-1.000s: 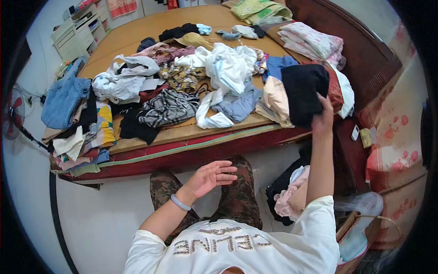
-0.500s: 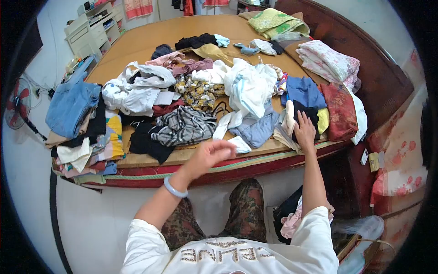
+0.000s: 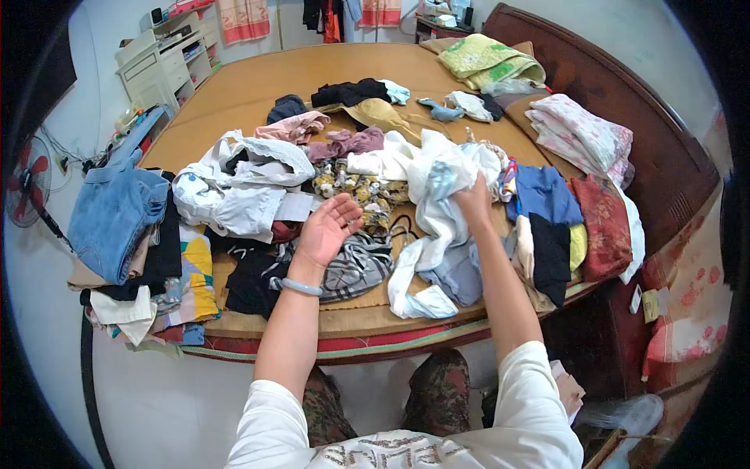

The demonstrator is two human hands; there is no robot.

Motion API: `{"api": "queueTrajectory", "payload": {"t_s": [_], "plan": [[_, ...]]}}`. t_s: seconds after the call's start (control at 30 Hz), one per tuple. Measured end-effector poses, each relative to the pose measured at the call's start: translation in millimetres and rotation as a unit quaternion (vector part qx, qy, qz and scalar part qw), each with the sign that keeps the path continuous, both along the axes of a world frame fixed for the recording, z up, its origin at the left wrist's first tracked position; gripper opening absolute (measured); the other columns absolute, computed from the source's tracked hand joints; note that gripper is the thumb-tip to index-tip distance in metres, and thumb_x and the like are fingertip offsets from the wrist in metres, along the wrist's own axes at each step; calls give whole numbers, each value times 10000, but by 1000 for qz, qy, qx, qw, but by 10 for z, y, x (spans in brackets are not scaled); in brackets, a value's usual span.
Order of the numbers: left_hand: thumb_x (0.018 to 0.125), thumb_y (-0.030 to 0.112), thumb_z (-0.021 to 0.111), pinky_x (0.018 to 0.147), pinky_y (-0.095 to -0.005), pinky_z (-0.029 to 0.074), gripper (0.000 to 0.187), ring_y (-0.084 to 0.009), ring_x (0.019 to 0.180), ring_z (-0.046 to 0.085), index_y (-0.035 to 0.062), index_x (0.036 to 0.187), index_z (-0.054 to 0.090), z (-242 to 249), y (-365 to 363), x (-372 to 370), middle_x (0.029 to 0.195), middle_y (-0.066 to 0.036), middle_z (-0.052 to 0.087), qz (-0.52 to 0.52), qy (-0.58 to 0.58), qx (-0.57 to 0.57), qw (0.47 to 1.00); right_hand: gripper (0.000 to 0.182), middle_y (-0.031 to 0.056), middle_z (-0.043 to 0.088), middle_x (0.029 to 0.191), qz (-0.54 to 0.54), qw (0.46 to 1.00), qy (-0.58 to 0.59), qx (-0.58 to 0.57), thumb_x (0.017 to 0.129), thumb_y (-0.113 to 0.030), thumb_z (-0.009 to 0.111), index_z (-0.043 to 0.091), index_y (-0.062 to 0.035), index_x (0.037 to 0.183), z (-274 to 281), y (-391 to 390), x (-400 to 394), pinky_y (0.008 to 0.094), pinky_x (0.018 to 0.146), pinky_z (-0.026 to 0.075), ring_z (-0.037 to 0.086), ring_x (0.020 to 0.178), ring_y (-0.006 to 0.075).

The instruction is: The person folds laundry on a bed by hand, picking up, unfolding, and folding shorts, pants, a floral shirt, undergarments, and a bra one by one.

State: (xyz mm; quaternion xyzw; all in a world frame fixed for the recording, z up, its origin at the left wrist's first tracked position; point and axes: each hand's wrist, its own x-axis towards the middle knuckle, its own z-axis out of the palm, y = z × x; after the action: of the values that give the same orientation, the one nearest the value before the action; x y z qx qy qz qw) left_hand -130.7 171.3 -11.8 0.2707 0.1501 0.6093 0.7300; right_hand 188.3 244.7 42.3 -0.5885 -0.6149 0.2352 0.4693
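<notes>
My right hand (image 3: 472,202) is closed on a thin white garment with pale blue parts (image 3: 437,173), which is bunched up and trails toward the bed's front edge. My left hand (image 3: 332,228) is open, palm up and fingers spread, over the black-and-white plaid garment (image 3: 355,270). Beyond it lies a yellow-and-black patterned cloth (image 3: 355,191). A crumpled white garment (image 3: 234,187) spreads to the left. Under the trailing white cloth is a grey-blue garment (image 3: 457,277). A folded black piece (image 3: 551,258) rests right of my right forearm.
The clothes lie on a bed with a tan mat (image 3: 258,78). Folded jeans (image 3: 121,215) top a stack at the left edge. A dark red folded cloth (image 3: 601,227) and a floral quilt (image 3: 582,137) sit at the right. A fan (image 3: 30,180) stands far left.
My right hand has moved from the black folded piece up and left, and taken hold of the white garment. My left hand has moved forward and left, turning palm up.
</notes>
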Motion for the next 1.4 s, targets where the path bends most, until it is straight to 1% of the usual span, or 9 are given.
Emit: {"api": "queueTrajectory", "payload": {"t_s": [0.1, 0.37, 0.47, 0.57, 0.73, 1.0, 1.13, 1.23, 1.4], "plan": [[944, 395, 514, 936, -515, 461, 505, -316, 1116, 558, 28, 1285, 452, 258, -104, 65, 1199, -191, 555, -55, 3, -28, 998, 570, 238, 604, 1121, 172, 944, 261, -104, 657, -230, 743, 520, 23, 1116, 104, -103, -496, 407, 798, 503, 624, 962, 322], [945, 259, 501, 1027, -363, 396, 496, -272, 1201, 509, -3, 1357, 415, 227, -190, 5, 1334, -156, 502, -62, 111, 157, 979, 437, 230, 607, 980, 465, 870, -160, 31, 672, -121, 689, 563, 15, 1068, 201, -1151, -1550, 408, 852, 459, 598, 922, 393], [868, 132, 603, 898, -337, 488, 446, -212, 1016, 613, -11, 1275, 489, 377, -305, 26, 1170, -142, 610, 239, 590, 326, 699, 657, 210, 484, 1220, 281, 892, -190, 298, 672, -133, 731, 454, -47, 1261, 232, -1171, -1512, 496, 910, 409, 495, 1052, 465], [859, 293, 584, 946, -390, 461, 553, -276, 1106, 568, -9, 1306, 458, 222, -319, 5, 1228, -158, 575, 57, 173, 161, 970, 794, 229, 442, 1271, 221, 903, -214, 301, 653, -178, 764, 364, -40, 1324, 240, -1011, -1413, 502, 915, 397, 454, 1084, 484], [859, 566, 444, 1016, -466, 402, 733, -354, 1191, 503, 16, 1344, 443, -84, -244, -264, 1325, -198, 503, -140, -172, 144, 964, 719, 230, 595, 1136, 463, 882, -78, -43, 768, -346, 687, 362, -29, 1326, -7, -908, -1411, 428, 923, 414, 542, 1107, 363], [927, 327, 452, 1010, -452, 380, 459, -314, 1180, 513, 14, 1252, 533, 161, -82, -88, 1304, -202, 525, 12, -212, 54, 976, 359, 91, 671, 937, 199, 931, 237, 196, 724, -150, 672, 625, -1, 1048, 1046, -89, -535, 357, 765, 502, 628, 844, 208], [927, 336, 454, 1035, -428, 358, 475, -302, 1183, 487, 5, 1260, 522, 194, -70, -44, 1236, -165, 559, 100, -148, -5, 984, 396, 194, 631, 1067, -68, 914, 45, 397, 772, -163, 649, 573, 1, 1123, 1470, 770, 185, 444, 885, 453, 591, 1023, 349], [913, 321, 488, 1028, -415, 361, 473, -292, 1162, 490, -12, 1247, 514, 86, -4, -71, 1232, -165, 547, 131, -140, 2, 981, 396, 203, 585, 1155, -292, 874, -360, 146, 760, -194, 650, 579, -28, 1112, 1225, 1028, 382, 526, 886, 432, 534, 1097, 374], [918, 299, 478, 997, -377, 375, 424, -242, 1118, 511, 3, 1217, 535, 149, -28, -21, 1215, -122, 563, 161, -122, -3, 979, 572, 197, 564, 1186, 37, 893, -413, 177, 738, -390, 678, 540, -79, 1198, 50, 1159, -488, 487, 891, 454, 548, 1092, 363]]}}
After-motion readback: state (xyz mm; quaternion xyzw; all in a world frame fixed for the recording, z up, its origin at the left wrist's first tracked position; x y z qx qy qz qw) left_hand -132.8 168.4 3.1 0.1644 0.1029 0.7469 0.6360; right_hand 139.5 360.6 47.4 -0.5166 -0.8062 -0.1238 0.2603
